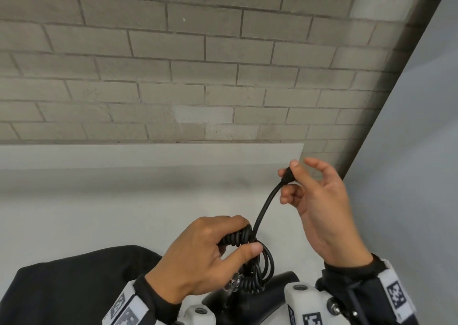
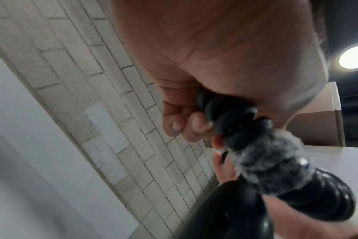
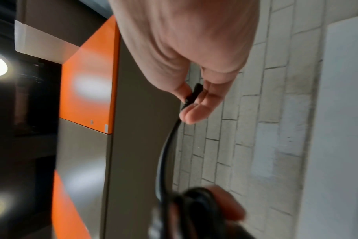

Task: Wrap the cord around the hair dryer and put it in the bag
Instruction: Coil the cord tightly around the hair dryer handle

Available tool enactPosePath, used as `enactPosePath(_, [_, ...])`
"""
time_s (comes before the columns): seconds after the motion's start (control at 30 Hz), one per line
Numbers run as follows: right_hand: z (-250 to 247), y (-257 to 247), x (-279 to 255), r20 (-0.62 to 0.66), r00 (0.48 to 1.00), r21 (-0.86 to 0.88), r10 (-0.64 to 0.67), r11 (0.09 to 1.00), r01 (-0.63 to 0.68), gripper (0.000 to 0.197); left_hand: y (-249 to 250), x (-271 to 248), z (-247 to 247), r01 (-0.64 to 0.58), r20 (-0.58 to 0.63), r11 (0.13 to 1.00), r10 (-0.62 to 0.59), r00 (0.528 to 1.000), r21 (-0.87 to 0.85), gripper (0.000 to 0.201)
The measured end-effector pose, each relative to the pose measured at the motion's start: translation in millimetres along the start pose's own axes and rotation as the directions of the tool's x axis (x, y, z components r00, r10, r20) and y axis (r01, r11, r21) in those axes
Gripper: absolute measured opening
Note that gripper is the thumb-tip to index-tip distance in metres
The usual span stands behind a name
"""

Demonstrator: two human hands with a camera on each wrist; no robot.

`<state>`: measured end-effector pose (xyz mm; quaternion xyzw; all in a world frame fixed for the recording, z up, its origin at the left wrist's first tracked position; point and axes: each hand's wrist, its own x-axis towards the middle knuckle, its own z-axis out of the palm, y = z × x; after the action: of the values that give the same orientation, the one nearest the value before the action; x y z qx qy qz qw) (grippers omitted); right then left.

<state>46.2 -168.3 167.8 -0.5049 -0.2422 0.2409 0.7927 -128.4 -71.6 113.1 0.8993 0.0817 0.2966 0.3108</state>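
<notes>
My left hand (image 1: 210, 252) grips the handle of a black hair dryer (image 1: 247, 297), which sits low in the head view with black cord (image 1: 238, 238) coiled in many turns around the handle. In the left wrist view the coils (image 2: 235, 119) run under my curled fingers. A free stretch of cord (image 1: 265, 208) rises up and right to its plug end (image 1: 288, 176), pinched between thumb and fingers of my right hand (image 1: 319, 200). The right wrist view shows the plug end (image 3: 194, 93) in that pinch. A black bag (image 1: 74, 287) lies at the lower left.
A white table (image 1: 124, 213) lies below my hands, with a grey brick wall (image 1: 198, 52) behind it. A pale panel (image 1: 421, 126) stands at the right. An orange and grey cabinet (image 3: 92, 80) shows in the right wrist view.
</notes>
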Motion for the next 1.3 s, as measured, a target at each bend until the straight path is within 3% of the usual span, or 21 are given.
enactPosePath(0.13, [-7,29,-8,0.012,1.000,-0.106,-0.021,0.994,0.022,0.014,0,0,2,0.007,0.012,1.000,-0.006,1.000,-0.028,0.036])
enactPosePath(0.27, [-14,40,-18,0.171,0.979,-0.085,0.109,0.992,-0.095,0.020,0,3,0,0.015,0.028,0.999,-0.014,1.000,-0.030,0.037])
enactPosePath(0.33, [-18,44,-23,0.243,0.957,-0.190,0.160,0.975,-0.115,0.025,0,4,-1,0.012,0.030,1.000,-0.011,0.999,-0.026,0.032])
enactPosePath(0.47, [-16,50,-34,0.312,0.930,-0.444,0.193,0.895,-0.036,0.018,2,6,-3,-0.004,0.038,0.999,0.005,0.999,-0.036,0.014])
enactPosePath(0.57, [-12,50,-41,0.365,0.902,-0.490,0.229,0.871,-0.023,0.020,0,6,-1,0.013,0.031,0.999,-0.012,0.999,-0.042,0.028])
enactPosePath(0.7, [-10,52,-44,0.313,0.901,-0.372,0.299,0.912,-0.173,0.019,-3,7,-2,0.013,0.017,1.000,-0.012,1.000,-0.024,0.031])
enactPosePath(0.8, [-8,53,-44,0.297,0.869,-0.279,0.395,0.906,-0.317,0.019,-5,7,-3,0.019,0.015,1.000,-0.019,1.000,-0.002,0.033])
enactPosePath(0.93, [-6,54,-46,0.329,0.825,-0.249,0.460,0.885,-0.395,0.023,-7,7,-4,0.021,0.003,1.000,-0.021,1.000,-0.002,0.034])
enactPosePath(1.13, [-9,49,-52,0.376,0.810,-0.176,0.450,0.893,-0.414,0.028,-7,6,-7,0.038,-0.008,0.999,-0.038,0.999,-0.015,0.028])
enactPosePath(1.23, [-17,49,-59,0.418,0.815,-0.116,0.401,0.913,-0.391,0.059,-7,7,-9,0.070,-0.014,0.994,-0.071,0.997,-0.085,0.021])
enactPosePath(1.3, [-17,52,-68,0.457,0.818,-0.188,0.349,0.937,-0.295,0.070,-8,7,-8,0.088,-0.029,0.991,-0.092,0.995,-0.104,0.023])
